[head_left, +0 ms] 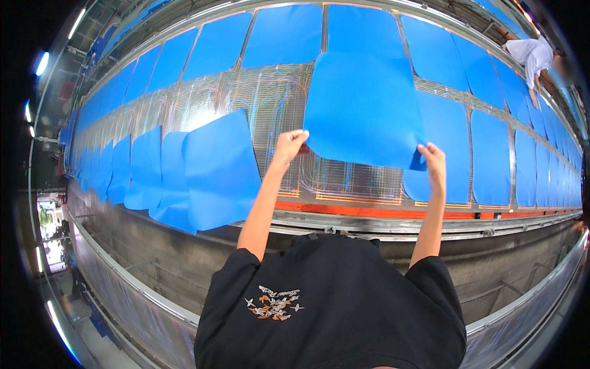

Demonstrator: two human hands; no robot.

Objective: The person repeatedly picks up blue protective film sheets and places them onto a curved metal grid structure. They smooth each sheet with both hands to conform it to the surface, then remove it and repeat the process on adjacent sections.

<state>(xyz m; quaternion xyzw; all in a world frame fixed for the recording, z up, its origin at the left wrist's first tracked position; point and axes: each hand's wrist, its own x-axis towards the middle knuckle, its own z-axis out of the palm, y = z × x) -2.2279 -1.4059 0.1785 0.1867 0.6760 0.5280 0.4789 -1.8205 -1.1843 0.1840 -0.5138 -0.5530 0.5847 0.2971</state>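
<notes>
A blue fabric-like panel (362,111) with rounded corners and fine ribbing hangs between my two hands above the long table (362,189). My left hand (290,146) pinches its near left corner. At the near right corner, my right hand (433,161) grips the edge, and the material folds over there. The panel's far side overlaps a blue panel (362,29) lying in the far row. Just left of my left arm, a loose blue panel (221,169) lies overlapping others, its near edge hanging over the table's front.
Blue panels (491,150) lie in rows to the right, and more (212,44) along the far side. Marked outlines cover the table. A metal rail (369,227) runs along the near edge. At the far right, a person in white (533,56) reaches over the table.
</notes>
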